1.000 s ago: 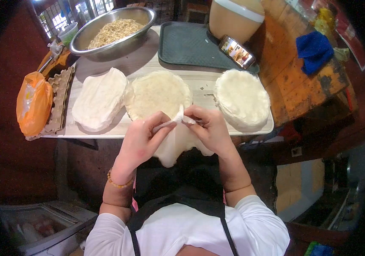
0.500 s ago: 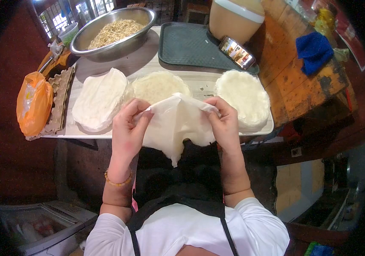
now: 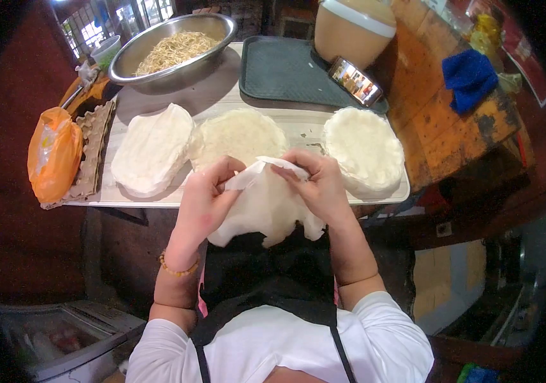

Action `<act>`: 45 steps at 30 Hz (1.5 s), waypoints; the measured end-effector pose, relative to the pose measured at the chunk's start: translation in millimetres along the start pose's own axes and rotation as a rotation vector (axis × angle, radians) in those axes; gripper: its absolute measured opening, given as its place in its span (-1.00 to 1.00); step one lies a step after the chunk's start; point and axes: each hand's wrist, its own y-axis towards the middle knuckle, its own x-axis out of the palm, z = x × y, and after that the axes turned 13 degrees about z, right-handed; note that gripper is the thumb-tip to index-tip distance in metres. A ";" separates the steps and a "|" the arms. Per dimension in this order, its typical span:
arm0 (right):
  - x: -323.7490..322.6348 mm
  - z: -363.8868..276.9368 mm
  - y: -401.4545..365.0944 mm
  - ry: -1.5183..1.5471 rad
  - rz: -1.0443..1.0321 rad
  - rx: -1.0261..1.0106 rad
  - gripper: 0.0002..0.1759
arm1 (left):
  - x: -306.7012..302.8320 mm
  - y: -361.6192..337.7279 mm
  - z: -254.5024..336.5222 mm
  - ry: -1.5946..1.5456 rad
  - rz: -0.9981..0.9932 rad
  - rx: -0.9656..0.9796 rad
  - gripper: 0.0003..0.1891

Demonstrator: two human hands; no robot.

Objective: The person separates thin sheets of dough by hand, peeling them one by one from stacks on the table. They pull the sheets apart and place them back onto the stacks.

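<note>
Left hand (image 3: 208,196) and right hand (image 3: 319,186) pinch a thin pale sheet (image 3: 263,207).

Quantities: three pale, rounded piles of thin sheets (image 3: 153,150) (image 3: 241,134) (image 3: 363,150); one separate translucent off-white sheet (image 3: 263,207); two bare hands, one left hand (image 3: 208,195) and one right hand (image 3: 319,187); one round steel bowl (image 3: 180,80); one dark rectangular plastic tray (image 3: 279,67); one black-edged phone (image 3: 356,81); one orange plastic bag (image 3: 54,156); one blue cloth (image 3: 469,78).

A white top (image 3: 263,338), a black apron (image 3: 266,271) and a beaded bracelet (image 3: 179,270)
The bracelet, in yellow-amber beads, circles the wrist behind the left hand's (image 3: 208,196) grip; farther back from both grips come elbow-length sleeves (image 3: 393,325), thin dark straps (image 3: 343,354) and a bit of pink fabric (image 3: 202,301).
</note>
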 end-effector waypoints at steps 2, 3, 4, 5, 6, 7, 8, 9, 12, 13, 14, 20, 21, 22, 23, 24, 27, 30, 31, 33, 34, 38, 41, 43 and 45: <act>-5.6 3.7 1.9 -0.006 0.060 -0.004 -0.78 | -2.7 0.8 -12.7 0.038 0.046 0.011 -0.92; -9.1 6.3 2.9 -0.010 0.117 -0.007 -0.78 | -3.7 2.3 -12.6 0.037 0.045 0.010 -0.92; -12.4 9.2 4.0 -0.012 0.117 -0.007 -0.78 | -4.7 4.4 -11.6 0.046 0.108 0.000 -0.94; -15.7 12.0 5.1 0.073 0.179 0.056 -0.78 | -5.9 6.1 -10.5 0.055 0.172 -0.011 -0.96; -19.5 13.9 5.9 0.159 0.241 0.119 -0.78 | -6.7 7.4 -9.2 0.054 0.173 -0.010 -0.96; -24.5 11.7 6.7 0.198 0.242 0.154 -0.79 | -7.5 8.6 -7.7 -0.012 0.218 -0.069 -0.95; -29.0 13.2 6.7 0.198 0.243 0.153 -0.79 | -8.2 9.8 -7.1 -0.078 0.262 -0.126 -0.92; -33.4 15.3 6.6 0.198 0.245 0.174 -0.80 | -9.3 11.2 -10.4 -0.099 0.274 -0.089 -0.87; -40.7 21.3 6.3 0.216 0.271 0.183 -0.82 | -13.1 12.5 -15.0 -0.089 0.299 -0.074 -0.88; -42.1 22.8 6.3 0.233 0.294 0.171 -0.82 | -13.6 12.7 -15.3 -0.090 0.299 -0.074 -0.88; -43.9 23.7 6.5 0.251 0.317 0.158 -0.82 | -13.8 12.9 -15.4 -0.124 0.316 -0.109 -0.90; -54.9 18.5 5.6 0.265 0.411 0.183 -0.87 | -15.0 12.6 -6.9 -0.123 0.374 -0.116 -0.97; -55.4 18.1 5.6 0.264 0.411 0.182 -0.87 | -14.5 12.6 -6.7 -0.139 0.391 -0.114 -0.98; -55.8 17.7 5.5 0.265 0.416 0.184 -0.86 | -15.1 12.7 -7.4 -0.140 0.391 -0.114 -0.98; -56.2 17.4 5.5 0.266 0.420 0.187 -0.86 | -16.3 13.1 -8.6 -0.140 0.386 -0.131 -0.98; -57.2 18.9 4.8 0.266 0.420 0.187 -0.86 | -16.6 13.3 -9.8 -0.140 0.381 -0.147 -0.98; -57.1 30.1 3.1 0.262 0.315 0.178 -0.88 | -9.9 15.9 -11.8 -0.210 0.387 0.015 -0.95; -48.4 42.9 3.9 0.294 0.107 0.208 -0.89 | -7.7 16.9 -0.4 -0.356 0.257 -0.034 -0.90; -42.4 46.5 4.9 0.303 0.001 0.219 -0.81 | -8.5 17.2 -2.5 -0.357 0.258 -0.032 -0.90; -28.9 53.2 5.6 0.329 -0.115 0.252 -0.59 | -9.6 18.5 -6.3 -0.288 0.143 0.072 -0.87; -24.6 53.3 7.5 0.331 -0.112 0.250 -0.59 | -8.5 18.6 -3.6 -0.287 0.141 0.074 -0.87; -13.8 44.9 21.8 0.359 -0.162 0.308 -0.55 | -8.6 15.6 5.1 -0.271 0.071 0.023 -0.89; -4.8 48.5 25.3 0.375 -0.261 0.306 -0.56 | -12.7 14.0 5.3 -0.212 0.050 0.001 -0.86; 2.6 38.2 19.2 0.255 -0.127 0.239 -0.59 | -12.0 12.3 8.3 -0.182 0.064 -0.017 -0.86; 17.0 39.3 11.1 0.285 0.022 0.223 -0.61 | -6.7 9.6 16.1 -0.285 0.167 -0.036 -0.90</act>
